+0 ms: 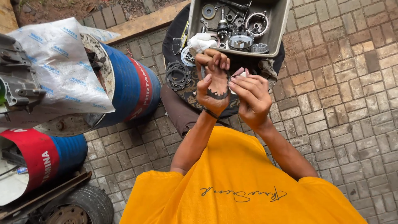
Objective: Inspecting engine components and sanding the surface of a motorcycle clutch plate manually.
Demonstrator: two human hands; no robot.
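My left hand (212,85) is raised with its fingers curled, and a dark toothed ring (217,95) hangs across it. Close beside it on the right, my right hand (251,97) pinches a small pale piece (240,73) at its fingertips, touching the left hand's fingers. Both hands are above a dark cloth (172,35) spread on the paving. On that cloth lies a stack of dark toothed rings (178,75), just left of my hands. Behind them stands a grey tray (277,31) full of metal gears and engine parts, with a white rag (200,41) at its near left corner.
Two blue-and-red drums (132,87) (49,155) lie on the left, one under a white printed plastic sheet (62,66). A grey metal engine casing (16,85) sits at the far left and a tyre (78,207) at the bottom left. A wooden plank (145,23) borders the brick paving (352,103).
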